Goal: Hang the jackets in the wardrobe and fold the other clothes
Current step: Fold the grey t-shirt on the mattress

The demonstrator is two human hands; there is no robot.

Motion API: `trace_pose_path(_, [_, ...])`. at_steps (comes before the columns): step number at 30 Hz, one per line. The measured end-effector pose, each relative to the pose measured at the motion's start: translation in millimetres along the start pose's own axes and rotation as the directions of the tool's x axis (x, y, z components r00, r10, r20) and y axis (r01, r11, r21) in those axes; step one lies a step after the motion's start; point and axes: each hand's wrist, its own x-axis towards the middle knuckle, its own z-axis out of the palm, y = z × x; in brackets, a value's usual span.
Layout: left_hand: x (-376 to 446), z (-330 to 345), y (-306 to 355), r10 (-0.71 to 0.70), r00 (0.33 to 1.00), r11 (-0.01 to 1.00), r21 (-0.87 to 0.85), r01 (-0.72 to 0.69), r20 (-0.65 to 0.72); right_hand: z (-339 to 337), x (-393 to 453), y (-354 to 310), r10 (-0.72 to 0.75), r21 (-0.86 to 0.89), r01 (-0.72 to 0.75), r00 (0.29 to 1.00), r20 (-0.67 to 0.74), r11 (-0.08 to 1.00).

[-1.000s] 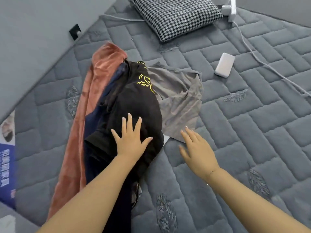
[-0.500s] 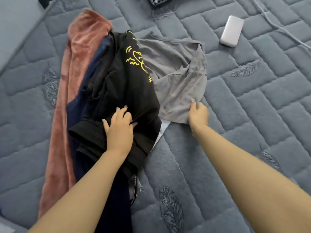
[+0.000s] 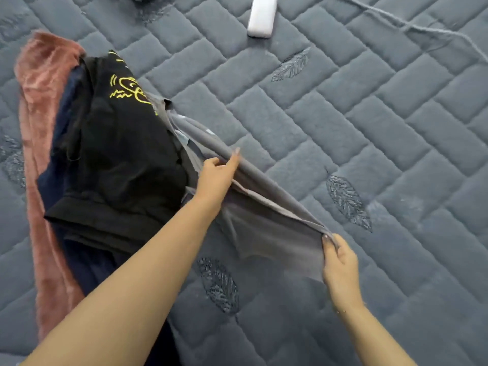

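Both hands have left the pile and now pull the grey shirt (image 3: 266,220) out from under the black top (image 3: 118,159), stretched between them above the quilted mattress (image 3: 343,114). With fingers closed on the cloth, the left hand (image 3: 215,178) pinches its upper edge just right of the black top, and the right hand (image 3: 340,265) grips the near corner. Left of the left hand lie a navy garment (image 3: 71,101) and a pink fleece (image 3: 42,83); well beyond it sits a white box (image 3: 261,17).
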Motion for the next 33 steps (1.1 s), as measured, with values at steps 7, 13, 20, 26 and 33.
trace_pose_path(7, [5, 62, -35, -0.067, 0.899, 0.997, 0.002, 0.075, -0.432, -44, -17, 26, -0.033, 0.083, 0.028, 0.997, 0.065, 0.996])
trace_pose_path(13, [-61, 126, -41, 0.223, 0.931, 0.953, 0.267, -0.145, -0.289, -127, -20, 67, 0.061, 0.007, -0.062, 0.995, 0.076, 0.998])
trace_pose_path(20, [-182, 296, -62, 0.214, 0.952, 0.879, 0.383, -0.285, 0.219, -253, -44, 115, 0.211, -0.288, -0.149, 0.958, 0.195, 0.946])
trace_pose_path(26, [-213, 406, -68, -0.079, 0.841, 0.859, 0.465, -0.216, 0.536, -320, -43, 138, 0.298, -0.287, -0.264, 0.951, 0.079, 0.921])
trace_pose_path(33, [-151, 350, -24, 0.440, 0.849, 0.683, 0.506, -0.527, 0.291, -308, -5, 111, -0.041, -0.332, -0.001, 0.992, -0.121, 0.943])
